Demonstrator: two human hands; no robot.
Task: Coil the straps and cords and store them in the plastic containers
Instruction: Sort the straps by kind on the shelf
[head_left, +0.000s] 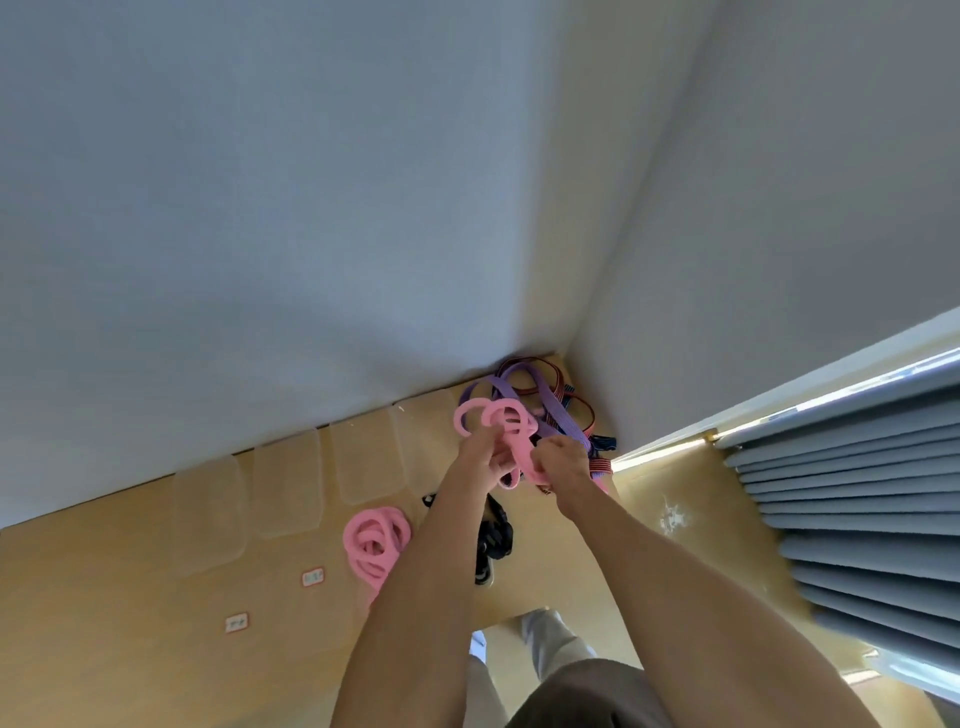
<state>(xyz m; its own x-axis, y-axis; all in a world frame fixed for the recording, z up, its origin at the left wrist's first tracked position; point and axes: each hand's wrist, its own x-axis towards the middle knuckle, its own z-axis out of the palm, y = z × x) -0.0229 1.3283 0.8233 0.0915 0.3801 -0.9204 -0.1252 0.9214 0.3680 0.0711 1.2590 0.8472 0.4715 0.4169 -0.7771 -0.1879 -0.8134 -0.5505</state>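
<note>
A pink cord (501, 421) loops up above my two hands near the far corner of the table. My left hand (488, 452) grips its loops, and my right hand (563, 460) grips the cord just to the right. Behind them lies a tangle of a purple strap (558, 415) and a red striped strap (584, 410). A second pink cord (374, 540) lies coiled on the table to the left of my left forearm. A dark strap (496, 540) lies between my forearms. Several clear plastic containers (285, 483) stand in a row along the wall.
The wooden table (130, 623) meets white walls at the back and right. Two small labels (312, 578) lie on its left part. Grey blinds (857, 493) hang at the right. The table's near edge shows below my arms.
</note>
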